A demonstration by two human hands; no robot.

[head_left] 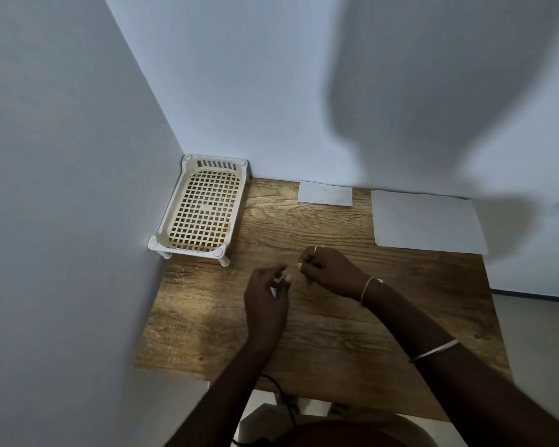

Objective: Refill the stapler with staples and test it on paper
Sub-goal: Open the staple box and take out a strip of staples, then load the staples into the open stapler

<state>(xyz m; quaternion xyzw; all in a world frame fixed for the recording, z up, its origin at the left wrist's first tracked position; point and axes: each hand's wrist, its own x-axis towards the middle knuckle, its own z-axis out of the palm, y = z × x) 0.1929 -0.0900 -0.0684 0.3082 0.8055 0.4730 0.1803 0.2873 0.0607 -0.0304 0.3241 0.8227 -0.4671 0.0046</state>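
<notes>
**Wood-grain tabletop, two hands close together at its middle**

Brown wood-grain covers the tabletop (336, 333), which sits in a corner of pale walls. Above its middle, the left hand (265, 298) curls its fingers round a small pale object (273, 291), too blurred to name. The right hand (328, 272) hangs just beside it, fingers bent and tips drawn together; I cannot tell whether it holds anything. A small sheet of paper (325, 193) lies flat at the far edge, against the wall. A larger sheet of paper (428, 222) lies to its right, well apart from the hands. A white plastic basket (200, 208) on short legs stands in the far left corner, touching the side wall.
</notes>
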